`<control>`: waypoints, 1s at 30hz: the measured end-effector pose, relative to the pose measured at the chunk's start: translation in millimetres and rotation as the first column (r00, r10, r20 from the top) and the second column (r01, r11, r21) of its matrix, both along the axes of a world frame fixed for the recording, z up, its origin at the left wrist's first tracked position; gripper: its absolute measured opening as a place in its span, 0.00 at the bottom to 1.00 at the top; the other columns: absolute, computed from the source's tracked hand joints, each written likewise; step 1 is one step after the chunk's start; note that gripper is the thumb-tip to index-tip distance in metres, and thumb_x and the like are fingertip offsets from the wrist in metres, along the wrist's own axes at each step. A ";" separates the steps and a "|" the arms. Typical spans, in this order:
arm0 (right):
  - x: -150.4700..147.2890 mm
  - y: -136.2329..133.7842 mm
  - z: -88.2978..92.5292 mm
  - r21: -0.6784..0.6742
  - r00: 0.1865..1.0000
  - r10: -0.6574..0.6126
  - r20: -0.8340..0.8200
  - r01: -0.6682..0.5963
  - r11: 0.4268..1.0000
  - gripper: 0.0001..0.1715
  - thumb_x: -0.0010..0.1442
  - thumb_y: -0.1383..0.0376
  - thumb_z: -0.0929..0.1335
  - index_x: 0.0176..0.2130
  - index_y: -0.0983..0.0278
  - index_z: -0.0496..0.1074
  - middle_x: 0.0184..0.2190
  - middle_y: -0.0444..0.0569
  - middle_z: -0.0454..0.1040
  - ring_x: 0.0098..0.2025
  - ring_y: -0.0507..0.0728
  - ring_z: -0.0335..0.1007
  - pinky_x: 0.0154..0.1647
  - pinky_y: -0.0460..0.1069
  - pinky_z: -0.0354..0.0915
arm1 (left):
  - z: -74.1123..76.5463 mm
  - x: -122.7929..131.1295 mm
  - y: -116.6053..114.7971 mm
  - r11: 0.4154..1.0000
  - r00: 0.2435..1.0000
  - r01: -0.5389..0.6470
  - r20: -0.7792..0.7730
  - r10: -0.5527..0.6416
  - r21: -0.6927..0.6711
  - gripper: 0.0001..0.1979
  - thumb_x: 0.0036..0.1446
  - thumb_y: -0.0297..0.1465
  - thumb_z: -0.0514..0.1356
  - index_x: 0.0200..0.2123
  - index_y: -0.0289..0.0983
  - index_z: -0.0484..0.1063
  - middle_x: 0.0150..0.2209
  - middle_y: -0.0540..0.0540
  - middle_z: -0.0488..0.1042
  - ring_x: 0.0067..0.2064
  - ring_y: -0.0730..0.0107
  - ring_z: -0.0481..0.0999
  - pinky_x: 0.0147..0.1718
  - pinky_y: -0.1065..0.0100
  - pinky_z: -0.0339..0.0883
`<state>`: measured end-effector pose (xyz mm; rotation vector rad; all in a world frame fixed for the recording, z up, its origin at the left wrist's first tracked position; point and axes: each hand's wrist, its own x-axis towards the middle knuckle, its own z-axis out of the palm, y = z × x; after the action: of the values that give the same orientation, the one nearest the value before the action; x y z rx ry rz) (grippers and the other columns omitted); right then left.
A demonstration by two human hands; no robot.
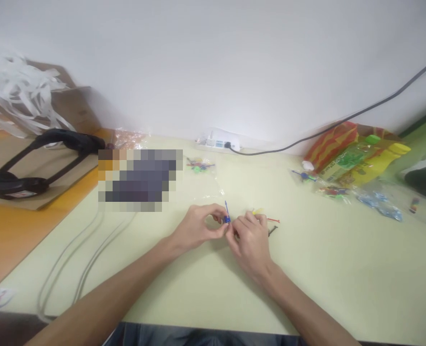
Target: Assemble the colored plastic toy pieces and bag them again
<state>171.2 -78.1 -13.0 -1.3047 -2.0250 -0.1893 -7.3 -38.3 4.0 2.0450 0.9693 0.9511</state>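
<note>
A small blue plastic piece (226,218) with a thin arrow-tipped rod pointing up is pinched between the thumb and fingers of my left hand (202,223). My right hand (250,240) is closed beside it, its fingertips touching the lower end of the same piece. Around my right hand lie a red rod (273,220), a dark rod (273,230) and a yellow piece (257,211), each partly hidden by the fingers. What else my right fingers cover I cannot make out.
Bags of colourful small parts lie behind my hands (200,166) and at the right (335,192). A green-capped bottle (353,156) rests by a yellow pack. A power strip (220,142) sits at the wall. At left are grey cables (65,250) and a black frame (43,163).
</note>
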 end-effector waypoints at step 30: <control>-6.0 6.1 -11.0 -0.118 0.969 0.019 0.247 0.010 0.993 0.15 0.63 0.69 0.67 0.24 0.63 0.69 0.32 0.51 0.68 0.40 0.60 0.59 0.46 0.59 0.53 | 4.6 -44.8 26.8 0.985 0.917 0.138 -0.388 -0.087 0.105 0.08 0.60 0.32 0.62 0.43 0.44 0.78 0.39 0.49 0.80 0.41 0.64 0.78 0.42 0.68 0.67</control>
<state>165.1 -72.0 -24.0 -1.4079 -2.2795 -0.2439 -52.1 -11.5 8.7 2.4279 0.9922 0.5742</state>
